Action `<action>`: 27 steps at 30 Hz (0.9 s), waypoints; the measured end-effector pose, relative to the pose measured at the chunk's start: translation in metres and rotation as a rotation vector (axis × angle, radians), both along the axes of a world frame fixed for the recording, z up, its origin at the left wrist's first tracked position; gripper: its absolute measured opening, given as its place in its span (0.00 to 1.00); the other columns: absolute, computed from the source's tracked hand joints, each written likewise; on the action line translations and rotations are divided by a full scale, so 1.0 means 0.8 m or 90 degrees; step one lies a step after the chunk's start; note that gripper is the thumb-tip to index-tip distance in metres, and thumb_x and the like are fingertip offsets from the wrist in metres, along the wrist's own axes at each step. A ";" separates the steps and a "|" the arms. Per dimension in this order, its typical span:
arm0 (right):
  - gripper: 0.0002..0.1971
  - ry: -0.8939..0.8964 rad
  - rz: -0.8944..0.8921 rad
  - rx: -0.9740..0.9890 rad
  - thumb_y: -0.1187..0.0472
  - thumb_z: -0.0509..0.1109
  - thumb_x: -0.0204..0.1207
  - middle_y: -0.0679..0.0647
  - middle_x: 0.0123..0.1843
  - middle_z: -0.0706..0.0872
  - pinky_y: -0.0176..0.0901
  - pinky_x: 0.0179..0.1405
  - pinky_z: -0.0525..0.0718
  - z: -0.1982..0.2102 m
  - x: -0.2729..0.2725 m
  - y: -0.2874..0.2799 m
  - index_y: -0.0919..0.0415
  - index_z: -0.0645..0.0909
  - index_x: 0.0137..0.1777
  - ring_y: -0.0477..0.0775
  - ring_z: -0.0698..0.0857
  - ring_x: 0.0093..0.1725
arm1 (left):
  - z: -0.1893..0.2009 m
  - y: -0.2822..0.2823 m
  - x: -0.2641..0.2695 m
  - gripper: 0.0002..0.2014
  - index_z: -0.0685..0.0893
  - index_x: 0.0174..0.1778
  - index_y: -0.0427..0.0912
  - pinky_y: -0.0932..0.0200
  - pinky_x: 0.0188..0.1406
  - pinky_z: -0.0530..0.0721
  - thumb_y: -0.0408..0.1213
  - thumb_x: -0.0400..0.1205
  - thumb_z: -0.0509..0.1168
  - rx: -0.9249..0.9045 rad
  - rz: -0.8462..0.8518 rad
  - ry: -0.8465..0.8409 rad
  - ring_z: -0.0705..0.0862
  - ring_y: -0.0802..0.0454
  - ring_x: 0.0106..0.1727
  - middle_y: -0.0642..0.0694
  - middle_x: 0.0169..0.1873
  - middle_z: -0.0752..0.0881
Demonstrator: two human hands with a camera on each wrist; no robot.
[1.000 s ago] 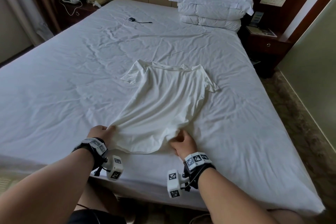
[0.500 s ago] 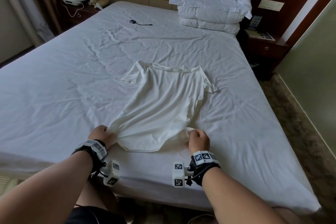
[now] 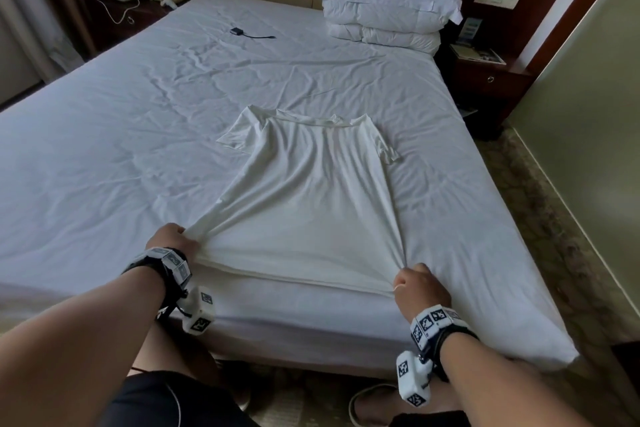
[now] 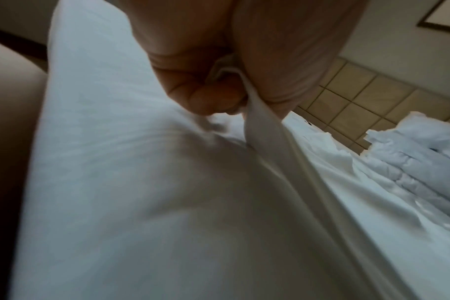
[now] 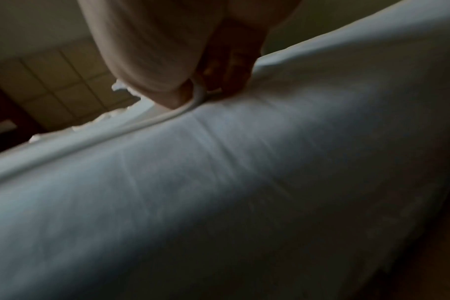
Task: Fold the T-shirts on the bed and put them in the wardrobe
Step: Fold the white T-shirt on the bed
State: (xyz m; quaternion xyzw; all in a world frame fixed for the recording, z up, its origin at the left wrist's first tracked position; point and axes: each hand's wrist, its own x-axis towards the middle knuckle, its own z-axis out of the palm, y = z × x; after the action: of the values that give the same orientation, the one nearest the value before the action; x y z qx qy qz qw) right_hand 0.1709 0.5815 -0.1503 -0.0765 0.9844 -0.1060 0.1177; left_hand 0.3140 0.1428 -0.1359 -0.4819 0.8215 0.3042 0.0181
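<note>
A cream-white T-shirt (image 3: 311, 198) lies flat on the bed (image 3: 121, 156), collar toward the headboard, hem at the near edge. My left hand (image 3: 173, 239) pinches the hem's left corner; in the left wrist view the fingers (image 4: 206, 97) are curled round the T-shirt's bunched cloth (image 4: 270, 138). My right hand (image 3: 415, 284) grips the hem's right corner, and the right wrist view shows the T-shirt's hem (image 5: 193, 101) between thumb and fingers. The hem is stretched taut between both hands. No wardrobe is in view.
A stack of white pillows and folded duvet (image 3: 388, 0) sits at the head of the bed on the right. A small black device with a cable (image 3: 242, 32) lies on the sheet further up. Nightstands (image 3: 485, 76) flank the bed; carpet runs along the right.
My right hand slid rightward along the hem to its corner and both hands pulled apart, so the shirt's lower half went from bunched to spread wide and taut.
</note>
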 end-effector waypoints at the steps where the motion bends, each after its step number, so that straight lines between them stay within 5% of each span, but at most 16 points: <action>1: 0.13 -0.010 0.007 0.025 0.63 0.58 0.74 0.49 0.55 0.77 0.45 0.48 0.80 0.000 0.003 0.001 0.48 0.82 0.41 0.57 0.82 0.49 | -0.002 0.001 0.002 0.06 0.89 0.45 0.35 0.51 0.36 0.82 0.33 0.76 0.71 -0.008 -0.007 -0.011 0.86 0.38 0.36 0.35 0.37 0.88; 4: 0.14 -0.014 -0.007 0.050 0.62 0.58 0.75 0.50 0.58 0.78 0.45 0.50 0.80 0.006 0.005 -0.006 0.47 0.84 0.47 0.57 0.84 0.53 | -0.009 0.003 0.009 0.14 0.83 0.57 0.40 0.53 0.38 0.77 0.40 0.78 0.70 -0.044 -0.032 -0.037 0.82 0.43 0.38 0.42 0.41 0.85; 9: 0.12 -0.021 -0.041 0.046 0.53 0.60 0.71 0.51 0.59 0.77 0.50 0.57 0.84 0.015 0.007 -0.015 0.48 0.85 0.47 0.59 0.82 0.58 | -0.003 0.020 0.011 0.31 0.73 0.77 0.49 0.44 0.60 0.82 0.49 0.77 0.71 -0.107 -0.085 -0.079 0.78 0.34 0.67 0.38 0.69 0.76; 12: 0.16 0.022 -0.124 -0.106 0.37 0.60 0.70 0.48 0.59 0.76 0.51 0.55 0.84 0.015 0.005 -0.019 0.46 0.82 0.43 0.58 0.83 0.52 | 0.009 0.047 0.001 0.33 0.71 0.78 0.57 0.44 0.69 0.76 0.57 0.76 0.70 -0.256 -0.217 -0.076 0.71 0.39 0.75 0.45 0.76 0.72; 16: 0.29 -0.001 -0.189 -0.208 0.29 0.63 0.69 0.51 0.70 0.71 0.55 0.59 0.83 0.009 -0.003 -0.035 0.43 0.78 0.65 0.61 0.84 0.59 | 0.012 0.087 -0.018 0.24 0.81 0.66 0.62 0.52 0.66 0.78 0.60 0.74 0.71 -0.208 -0.479 -0.031 0.77 0.48 0.69 0.53 0.63 0.80; 19: 0.33 -0.043 -0.173 -0.157 0.34 0.65 0.73 0.56 0.75 0.70 0.57 0.63 0.83 -0.001 -0.002 -0.035 0.42 0.70 0.78 0.65 0.83 0.64 | 0.009 0.117 -0.019 0.25 0.79 0.65 0.63 0.52 0.59 0.81 0.61 0.72 0.71 -0.196 -0.633 -0.111 0.75 0.52 0.65 0.55 0.61 0.77; 22: 0.30 -0.043 -0.143 -0.094 0.49 0.63 0.80 0.58 0.76 0.71 0.57 0.64 0.83 -0.004 0.001 -0.029 0.41 0.64 0.82 0.66 0.83 0.65 | 0.010 0.128 -0.021 0.24 0.78 0.66 0.61 0.51 0.55 0.81 0.54 0.73 0.71 -0.219 -0.656 -0.122 0.74 0.49 0.65 0.53 0.62 0.76; 27: 0.27 -0.020 -0.070 -0.009 0.67 0.54 0.78 0.57 0.73 0.74 0.54 0.59 0.84 -0.001 0.013 -0.022 0.44 0.68 0.75 0.65 0.85 0.62 | 0.006 0.119 -0.015 0.17 0.80 0.60 0.54 0.51 0.54 0.82 0.32 0.78 0.63 -0.260 -0.643 -0.153 0.78 0.47 0.61 0.51 0.59 0.80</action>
State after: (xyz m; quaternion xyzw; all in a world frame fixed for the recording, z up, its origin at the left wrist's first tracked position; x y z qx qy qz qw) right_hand 0.1810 0.5635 -0.1512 -0.0217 0.9844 -0.1201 0.1269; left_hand 0.3017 0.2380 -0.1310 -0.0538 0.9848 0.0349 0.1615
